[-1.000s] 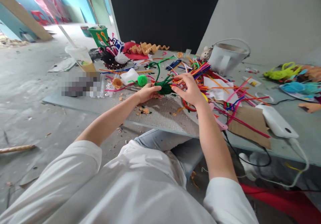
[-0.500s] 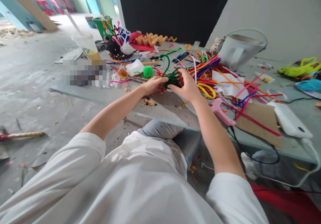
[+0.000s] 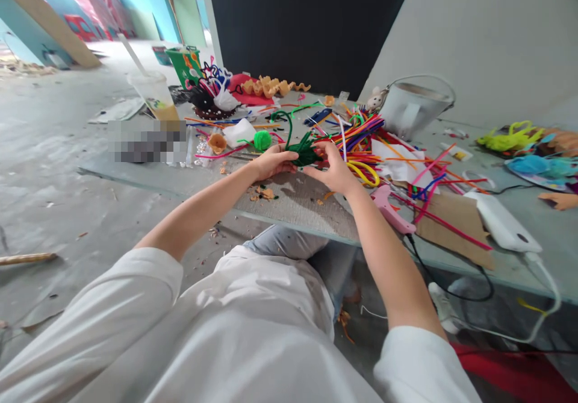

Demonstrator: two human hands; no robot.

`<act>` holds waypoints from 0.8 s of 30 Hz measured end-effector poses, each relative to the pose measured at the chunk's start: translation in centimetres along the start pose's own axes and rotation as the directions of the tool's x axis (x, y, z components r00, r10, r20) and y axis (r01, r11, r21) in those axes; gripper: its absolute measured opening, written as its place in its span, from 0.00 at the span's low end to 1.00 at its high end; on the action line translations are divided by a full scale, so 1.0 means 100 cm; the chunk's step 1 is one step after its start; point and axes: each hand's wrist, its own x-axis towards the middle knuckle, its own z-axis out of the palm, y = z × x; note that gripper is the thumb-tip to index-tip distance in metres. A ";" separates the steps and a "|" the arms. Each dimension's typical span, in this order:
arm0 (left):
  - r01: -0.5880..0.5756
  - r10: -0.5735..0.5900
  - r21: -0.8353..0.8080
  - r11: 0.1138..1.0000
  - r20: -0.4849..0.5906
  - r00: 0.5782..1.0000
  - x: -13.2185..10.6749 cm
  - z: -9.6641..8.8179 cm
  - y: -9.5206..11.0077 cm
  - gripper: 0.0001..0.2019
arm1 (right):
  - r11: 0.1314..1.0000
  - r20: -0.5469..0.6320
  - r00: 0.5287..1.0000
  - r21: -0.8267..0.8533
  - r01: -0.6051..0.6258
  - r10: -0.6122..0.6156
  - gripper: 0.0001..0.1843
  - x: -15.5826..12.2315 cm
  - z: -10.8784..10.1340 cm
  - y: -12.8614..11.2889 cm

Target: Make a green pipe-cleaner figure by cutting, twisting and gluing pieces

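A bundle of dark green pipe cleaners (image 3: pixel 302 150) is held up between my two hands, just above the near part of the table. One green stem curls up and away from its left side. My left hand (image 3: pixel 275 162) pinches the bundle's left end, thumb on top. Around the right end curl the thumb and fingers of my right hand (image 3: pixel 333 168); some fingertips are hidden. Just beyond my left hand lies a bright green ball (image 3: pixel 262 140). Yellow bent pipe cleaners (image 3: pixel 365 174) lie beside my right hand.
Loose coloured pipe cleaners (image 3: pixel 361 131) are heaped behind my right hand. A pink glue gun (image 3: pixel 391 210), cardboard (image 3: pixel 451 225) and a white corded device (image 3: pixel 506 222) lie to the right. A metal bucket (image 3: pixel 413 112) stands behind; a drink cup (image 3: pixel 153 93) stands left.
Both hands still hold the green bundle; my right fingers have shifted lower around its right end. The camera view has tilted and turned slightly, moving the table in the picture.
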 end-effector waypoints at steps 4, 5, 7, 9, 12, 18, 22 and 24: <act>0.011 -0.012 -0.030 0.999 -0.029 1.000 -0.001 0.000 0.000 0.09 | 1.000 -0.118 0.993 -0.027 -0.013 0.009 0.21 0.001 -0.005 -0.004; 0.006 -0.007 -0.041 0.999 -0.029 1.000 -0.001 0.000 0.000 0.08 | 0.999 -0.154 0.988 -0.050 -0.004 -0.003 0.18 0.001 -0.006 -0.006; -0.005 0.004 -0.065 0.998 -0.026 1.000 0.000 -0.001 -0.001 0.07 | 0.997 -0.218 0.976 -0.073 -0.009 -0.007 0.12 -0.001 -0.007 -0.010; -0.013 0.010 -0.090 0.996 -0.028 1.000 0.001 -0.002 -0.001 0.06 | 0.998 -0.248 0.968 -0.048 -0.048 0.035 0.09 -0.002 -0.005 -0.014; -0.035 0.034 -0.117 0.993 -0.011 0.999 0.003 -0.004 -0.003 0.09 | 0.989 -0.235 0.962 0.081 -0.120 0.136 0.13 -0.002 0.003 -0.017; -0.150 0.151 -0.230 0.962 -0.014 0.988 0.000 -0.001 -0.006 0.19 | 0.926 -0.240 0.933 0.333 -0.179 0.267 0.21 0.007 0.020 -0.017; -0.151 0.136 -0.270 0.951 -0.073 0.988 -0.003 0.005 -0.006 0.23 | 0.864 -0.183 0.920 0.443 -0.238 0.347 0.24 0.010 0.023 -0.016; -0.141 0.129 -0.275 0.951 -0.061 0.990 -0.003 0.007 -0.006 0.24 | 0.821 -0.111 0.921 0.501 -0.274 0.375 0.25 0.010 0.023 -0.014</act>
